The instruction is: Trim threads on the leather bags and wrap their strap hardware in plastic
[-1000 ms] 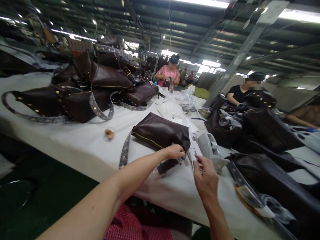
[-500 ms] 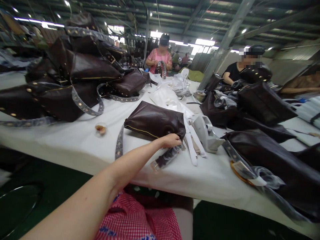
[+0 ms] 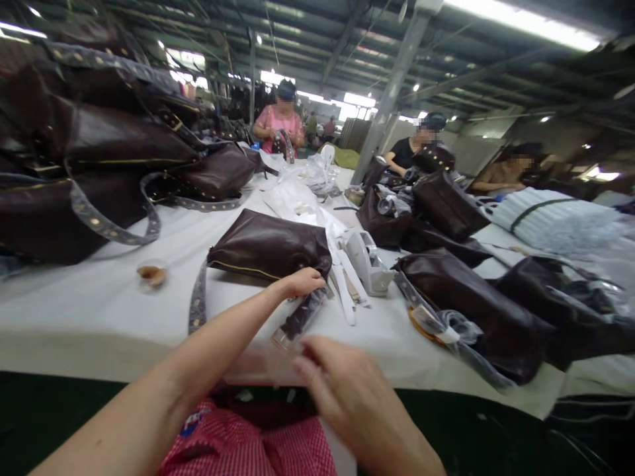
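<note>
A dark brown leather bag (image 3: 262,244) lies on the white table (image 3: 99,311) in front of me. My left hand (image 3: 300,283) rests on its near corner, fingers curled on the bag where a plastic-wrapped strap end (image 3: 297,320) hangs toward me. A studded strap (image 3: 197,305) trails off the bag's left side. My right hand (image 3: 342,390) hovers low near the table's front edge, blurred by motion, fingers loosely spread, with nothing seen in it.
A pile of brown studded bags (image 3: 99,158) fills the left. More bags (image 3: 476,311) lie on the right. A white tool (image 3: 367,261) and white strips sit beside my bag. A small cup (image 3: 151,274) stands left. Other people work at the far end.
My right hand, out of view half a second ago, has come back in low at the table's front edge. The view has swung to the right. My left hand stays on the bag.
</note>
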The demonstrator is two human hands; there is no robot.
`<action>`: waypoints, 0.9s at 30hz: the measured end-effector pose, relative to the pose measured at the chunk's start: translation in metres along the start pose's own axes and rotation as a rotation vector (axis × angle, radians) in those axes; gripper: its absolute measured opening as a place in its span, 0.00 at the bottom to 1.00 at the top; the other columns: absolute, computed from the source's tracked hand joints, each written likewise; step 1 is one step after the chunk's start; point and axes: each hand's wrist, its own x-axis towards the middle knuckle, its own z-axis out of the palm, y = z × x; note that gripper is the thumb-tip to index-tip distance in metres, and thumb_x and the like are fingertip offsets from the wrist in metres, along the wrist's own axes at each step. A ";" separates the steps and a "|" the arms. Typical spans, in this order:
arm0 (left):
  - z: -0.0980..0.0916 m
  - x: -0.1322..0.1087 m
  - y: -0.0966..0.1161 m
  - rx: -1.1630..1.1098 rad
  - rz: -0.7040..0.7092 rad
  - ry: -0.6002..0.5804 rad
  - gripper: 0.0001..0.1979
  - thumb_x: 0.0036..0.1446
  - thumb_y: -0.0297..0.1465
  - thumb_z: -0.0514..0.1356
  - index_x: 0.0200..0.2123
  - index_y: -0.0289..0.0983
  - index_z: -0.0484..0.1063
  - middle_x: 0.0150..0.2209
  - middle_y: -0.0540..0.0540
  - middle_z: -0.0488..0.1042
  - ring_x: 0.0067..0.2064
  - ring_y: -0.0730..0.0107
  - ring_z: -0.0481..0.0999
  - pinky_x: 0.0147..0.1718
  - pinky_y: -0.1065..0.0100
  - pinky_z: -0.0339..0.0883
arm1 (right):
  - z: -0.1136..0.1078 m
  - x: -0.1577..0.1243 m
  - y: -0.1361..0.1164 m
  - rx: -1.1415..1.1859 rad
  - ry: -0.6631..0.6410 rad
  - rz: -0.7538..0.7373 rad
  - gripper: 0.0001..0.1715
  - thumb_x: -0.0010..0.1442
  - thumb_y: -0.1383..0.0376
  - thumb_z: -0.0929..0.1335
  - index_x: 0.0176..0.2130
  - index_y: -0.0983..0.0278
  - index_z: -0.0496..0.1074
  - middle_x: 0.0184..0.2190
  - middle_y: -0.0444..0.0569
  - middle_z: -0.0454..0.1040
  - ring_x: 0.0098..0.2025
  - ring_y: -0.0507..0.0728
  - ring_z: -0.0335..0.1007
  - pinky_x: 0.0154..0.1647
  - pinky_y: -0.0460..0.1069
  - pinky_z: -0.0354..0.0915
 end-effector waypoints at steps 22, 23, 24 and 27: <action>-0.020 -0.067 0.000 0.000 0.039 0.240 0.16 0.55 0.40 0.53 0.28 0.33 0.72 0.27 0.47 0.72 0.31 0.69 0.69 0.29 0.72 0.62 | 0.074 0.114 0.081 1.309 0.016 0.700 0.09 0.59 0.61 0.71 0.35 0.66 0.75 0.33 0.48 0.80 0.35 0.53 0.77 0.44 0.48 0.72; -0.018 -0.080 -0.008 -0.093 0.010 0.143 0.16 0.54 0.40 0.54 0.30 0.33 0.72 0.27 0.48 0.72 0.30 0.70 0.69 0.28 0.72 0.62 | 0.075 0.115 0.079 1.313 0.027 0.709 0.09 0.60 0.61 0.70 0.35 0.65 0.75 0.33 0.47 0.80 0.36 0.52 0.77 0.46 0.48 0.72; -0.014 -0.092 -0.016 -0.193 -0.008 0.047 0.15 0.52 0.40 0.55 0.31 0.33 0.71 0.27 0.49 0.71 0.29 0.71 0.69 0.28 0.72 0.62 | 0.077 0.117 0.077 1.326 0.042 0.726 0.09 0.61 0.61 0.69 0.35 0.65 0.75 0.33 0.47 0.80 0.36 0.52 0.77 0.47 0.48 0.72; 0.000 -0.115 -0.035 -0.449 -0.029 -0.036 0.12 0.47 0.37 0.58 0.30 0.34 0.69 0.27 0.51 0.70 0.28 0.72 0.69 0.30 0.71 0.63 | 0.080 0.120 0.069 1.373 0.091 0.787 0.12 0.65 0.63 0.65 0.34 0.66 0.75 0.32 0.47 0.80 0.36 0.51 0.77 0.48 0.47 0.71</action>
